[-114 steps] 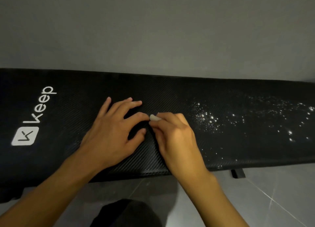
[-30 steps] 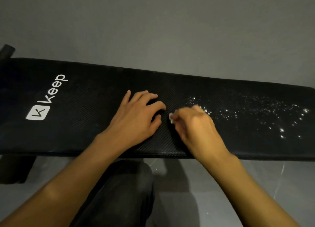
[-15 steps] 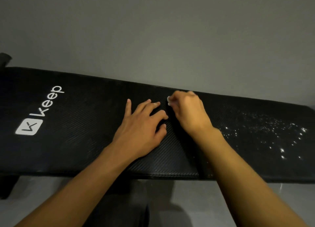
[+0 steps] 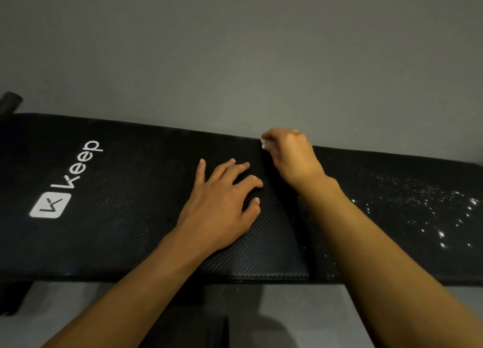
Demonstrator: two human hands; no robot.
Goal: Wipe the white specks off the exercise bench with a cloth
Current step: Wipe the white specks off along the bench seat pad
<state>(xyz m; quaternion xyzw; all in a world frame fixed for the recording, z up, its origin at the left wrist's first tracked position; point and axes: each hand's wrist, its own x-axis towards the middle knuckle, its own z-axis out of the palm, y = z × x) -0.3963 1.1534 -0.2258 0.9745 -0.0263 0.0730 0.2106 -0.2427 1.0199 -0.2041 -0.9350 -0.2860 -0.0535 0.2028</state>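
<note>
The black bench (image 4: 117, 230) shows a white logo (image 4: 65, 183) at the left. The left hand (image 4: 222, 203) lies flat on it, fingers spread. Just right, the right hand (image 4: 292, 156) pinches a white cloth (image 4: 264, 144) at the far edge. White specks (image 4: 431, 206) remain at the right end.

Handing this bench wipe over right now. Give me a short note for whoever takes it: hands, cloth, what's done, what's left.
Left hand: flat on the bench, fingers spread, holding nothing.
Right hand: at the bench's far edge, grip closed on the white cloth, which is mostly hidden in its fingers.
Done: padding from the Keep logo to mid-bench shows no bright marks.
Left: white specks scattered over the right end, plus a few faint ones near the front edge at mid-bench.
</note>
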